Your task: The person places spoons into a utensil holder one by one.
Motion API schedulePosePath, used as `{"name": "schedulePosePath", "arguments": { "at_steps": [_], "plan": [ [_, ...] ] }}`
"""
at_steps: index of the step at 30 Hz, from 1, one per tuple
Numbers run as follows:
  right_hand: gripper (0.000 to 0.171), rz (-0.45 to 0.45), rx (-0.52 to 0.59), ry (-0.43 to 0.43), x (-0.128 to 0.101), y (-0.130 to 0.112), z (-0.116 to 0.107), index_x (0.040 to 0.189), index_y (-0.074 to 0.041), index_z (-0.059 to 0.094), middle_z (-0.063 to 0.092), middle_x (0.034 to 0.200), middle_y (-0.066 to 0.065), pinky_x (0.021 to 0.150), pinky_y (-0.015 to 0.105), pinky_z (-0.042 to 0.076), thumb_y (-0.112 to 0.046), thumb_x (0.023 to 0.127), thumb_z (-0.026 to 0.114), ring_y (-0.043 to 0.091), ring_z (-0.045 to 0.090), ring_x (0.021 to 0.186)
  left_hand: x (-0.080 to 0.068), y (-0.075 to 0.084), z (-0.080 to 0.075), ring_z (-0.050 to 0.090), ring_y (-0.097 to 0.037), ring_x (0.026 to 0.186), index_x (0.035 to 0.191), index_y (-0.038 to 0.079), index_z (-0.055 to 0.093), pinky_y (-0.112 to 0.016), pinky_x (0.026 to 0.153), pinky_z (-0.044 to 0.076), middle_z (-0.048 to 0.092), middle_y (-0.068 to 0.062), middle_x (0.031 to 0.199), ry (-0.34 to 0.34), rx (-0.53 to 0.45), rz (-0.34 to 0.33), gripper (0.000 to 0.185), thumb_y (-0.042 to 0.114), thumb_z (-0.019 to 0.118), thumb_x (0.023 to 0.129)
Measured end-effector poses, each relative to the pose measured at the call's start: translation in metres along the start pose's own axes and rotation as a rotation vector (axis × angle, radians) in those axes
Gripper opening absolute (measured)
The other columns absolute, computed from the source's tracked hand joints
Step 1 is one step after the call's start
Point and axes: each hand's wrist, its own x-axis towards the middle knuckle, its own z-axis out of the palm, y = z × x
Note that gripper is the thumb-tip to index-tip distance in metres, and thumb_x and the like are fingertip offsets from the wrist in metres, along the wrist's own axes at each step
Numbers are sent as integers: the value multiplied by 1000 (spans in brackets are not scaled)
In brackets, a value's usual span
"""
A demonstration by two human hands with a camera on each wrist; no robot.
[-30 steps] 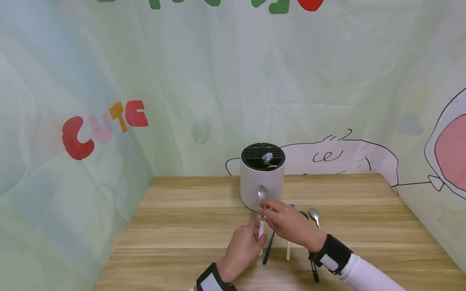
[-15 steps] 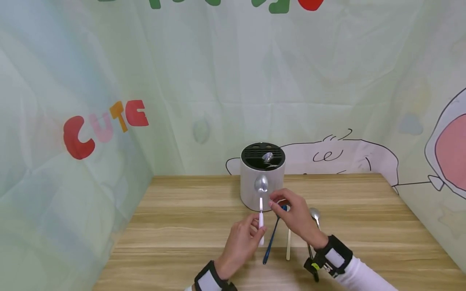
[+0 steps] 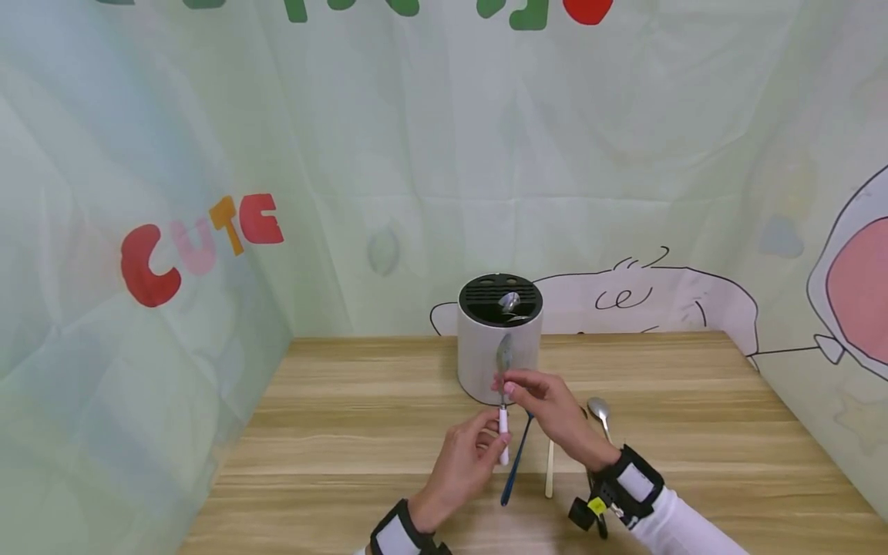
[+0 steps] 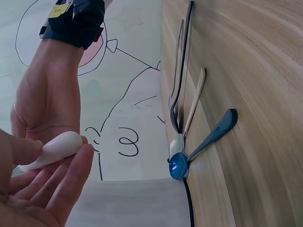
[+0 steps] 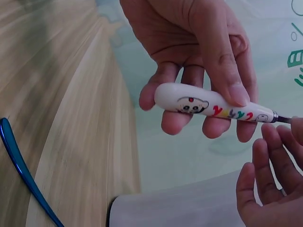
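The white-handled spoon (image 3: 502, 385) stood upright above the table (image 3: 333, 432), just in front of the white cutlery holder (image 3: 499, 339), its bowl up; the left hand (image 3: 461, 466) had fingers and thumb curled round the printed handle, while the right hand (image 3: 548, 401) pinched the metal neck just above. To do the handover cleanly, I judged the right-hand pinch should firm up before the left let go, keeping the spoon vertical and clear of the blue spoon (image 3: 516, 459) lying below.
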Motion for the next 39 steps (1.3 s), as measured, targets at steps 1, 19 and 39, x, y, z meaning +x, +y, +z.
{"name": "schedulePosePath", "arguments": {
  "at_steps": [1,19,39],
  "plan": [
    [41,1,9,-6,0,0,0,128,-4,62,63,132,18,105,37,48,-33,99,57,12,61,120,0,0,0,74,-26,81,117,2,62,-18,68,57,71,-15,98,-7,-9,3,23,9,62,95],
    [21,-71,36,10,4,-30,-17,108,-2,63,67,96,-7,89,32,50,-20,96,63,12,62,93,24,11,-12,71,-22,95,119,8,65,-19,74,56,73,-14,106,-56,23,-32,24,19,56,100],
    [19,-384,-269,190,50,-91,-30,113,-3,65,72,98,13,80,23,57,-9,95,62,17,69,89,110,57,-49,70,-19,92,107,8,68,-26,72,59,72,-8,103,154,67,152,16,19,65,95]
  ]
}}
